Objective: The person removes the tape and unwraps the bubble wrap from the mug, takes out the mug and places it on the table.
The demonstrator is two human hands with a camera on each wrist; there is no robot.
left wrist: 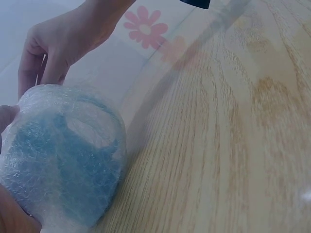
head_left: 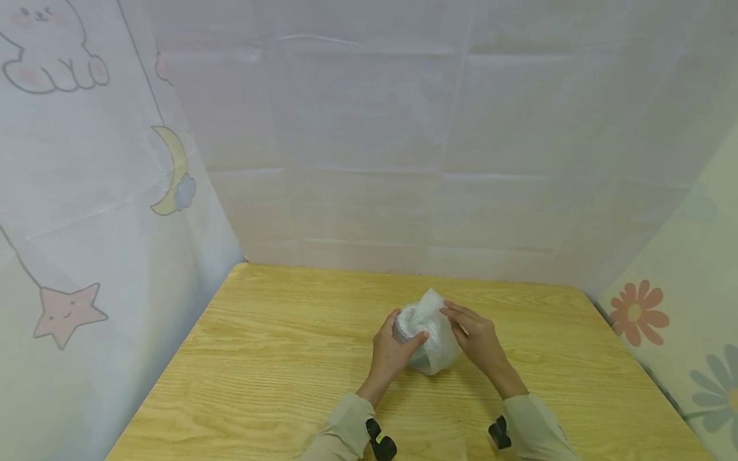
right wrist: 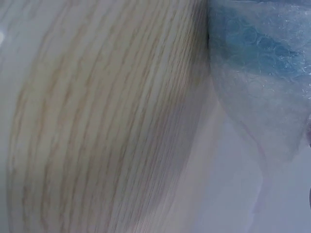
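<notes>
A rounded bundle in clear bubble wrap (head_left: 442, 349) rests on the table, and something bluish shows through the wrap (left wrist: 63, 160). Its kind is hidden by the layers. My left hand (head_left: 389, 351) grips the bundle from the left, thumb across the front and fingers behind. On the other side, my right hand (head_left: 480, 338) pinches a loose flap of the wrap (head_left: 430, 303) that sticks up at the top. Only the bundle's side (right wrist: 262, 63) and a hanging bit of wrap appear in the right wrist view, with the right fingers almost wholly out of frame.
The wood-grain table (head_left: 277, 358) extends to both sides of the bundle. A pale hanging sheet (head_left: 357, 211) stands along its back edge, with printed sheets at the left and right. Black wrist straps (head_left: 380, 440) sit at both sleeves.
</notes>
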